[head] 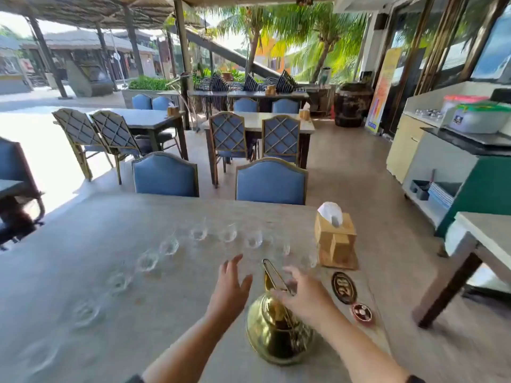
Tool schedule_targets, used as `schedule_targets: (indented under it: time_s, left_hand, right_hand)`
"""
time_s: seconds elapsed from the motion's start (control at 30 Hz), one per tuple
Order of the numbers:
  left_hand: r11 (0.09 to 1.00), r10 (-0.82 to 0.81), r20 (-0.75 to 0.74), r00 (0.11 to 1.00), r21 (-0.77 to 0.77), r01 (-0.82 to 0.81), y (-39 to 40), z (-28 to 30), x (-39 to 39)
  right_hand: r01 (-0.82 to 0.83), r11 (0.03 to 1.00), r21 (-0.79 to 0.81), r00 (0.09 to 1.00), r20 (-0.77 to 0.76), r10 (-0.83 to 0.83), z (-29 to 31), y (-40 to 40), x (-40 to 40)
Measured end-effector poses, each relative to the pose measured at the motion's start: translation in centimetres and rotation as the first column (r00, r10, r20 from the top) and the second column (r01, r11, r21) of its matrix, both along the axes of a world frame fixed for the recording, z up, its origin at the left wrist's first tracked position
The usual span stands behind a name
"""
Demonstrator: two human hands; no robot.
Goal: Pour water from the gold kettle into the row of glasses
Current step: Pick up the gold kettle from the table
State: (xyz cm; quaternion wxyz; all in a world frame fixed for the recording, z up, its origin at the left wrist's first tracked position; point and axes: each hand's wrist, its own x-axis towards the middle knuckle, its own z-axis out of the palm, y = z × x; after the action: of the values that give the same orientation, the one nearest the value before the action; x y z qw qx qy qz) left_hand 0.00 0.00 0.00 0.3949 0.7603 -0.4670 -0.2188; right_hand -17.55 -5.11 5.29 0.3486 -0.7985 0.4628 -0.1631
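Observation:
The gold kettle (278, 331) stands upright on the grey table (83, 244), near the front, its thin handle raised. My right hand (302, 295) is over the kettle's top with its fingers curled round the handle. My left hand (231, 286) hovers open just left of the kettle, fingers spread, touching nothing. Several clear glasses curve in a row across the table, from one at the near left (85, 310) through the far middle (227, 234) to one by my right hand (309, 259). They are blurred and I cannot tell whether they hold water.
A wooden tissue box (336, 241) stands at the table's right edge. A dark oval number plaque (343, 287) and a small round coaster (361, 313) lie right of the kettle. Two blue chairs (271, 182) face the table's far side. A counter (470, 150) stands to the right.

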Motion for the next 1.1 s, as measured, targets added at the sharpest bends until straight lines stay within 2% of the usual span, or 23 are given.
schedule_targets:
  time_s: [0.1, 0.17, 0.23, 0.37, 0.47, 0.57, 0.77, 0.93, 1.1]
  left_hand:
    - [0.976, -0.078, -0.11, 0.991, 0.193, 0.098, 0.9, -3.4, -1.4]
    - [0.955, -0.132, -0.204, 0.97, 0.235, 0.18, 1.4, -5.3, -2.4]
    - [0.945, -0.155, -0.188, 0.97, 0.256, 0.201, 1.4, -6.7, -2.8]
    - [0.952, -0.157, -0.191, 0.969, 0.233, 0.2, 1.3, -8.0, -3.3]
    - [0.957, -0.141, -0.196, 0.97, 0.223, 0.184, 1.4, -8.1, -3.6]
    - [0.965, -0.118, -0.231, 0.966, 0.202, 0.166, 1.5, -8.2, -3.7]
    - [0.984, -0.017, -0.261, 0.965, 0.166, 0.062, 1.6, -7.8, -4.3]
    - [0.988, 0.003, -0.267, 0.964, 0.152, 0.039, 1.5, -7.0, -5.2]
    - [0.991, -0.015, -0.257, 0.966, 0.126, 0.049, -0.3, -4.5, -5.9]
  right_hand:
    - [0.061, 0.998, 0.033, 0.998, 0.033, -0.062, -1.7, 0.8, 0.7]
    - [0.106, 0.994, 0.028, 0.99, 0.095, -0.108, -3.2, 1.0, 1.0]
    - [0.152, 0.988, 0.034, 0.979, 0.129, -0.155, -4.1, 1.3, 1.2]
    - [0.207, 0.978, -0.027, 0.957, 0.214, -0.197, -4.6, 1.8, 1.2]
    - [0.228, 0.974, -0.012, 0.933, 0.288, -0.214, -4.7, 2.4, 0.9]
    - [0.27, 0.963, -0.026, 0.919, 0.304, -0.249, -5.4, 3.1, 0.5]
    - [0.27, 0.961, 0.051, 0.892, 0.362, -0.27, -6.3, 2.4, -0.1]
    - [0.23, 0.96, 0.159, 0.85, 0.448, -0.278, -6.4, 1.7, -1.1]
    - [0.224, 0.96, 0.168, 0.818, 0.503, -0.279, -4.3, -0.3, -1.8]
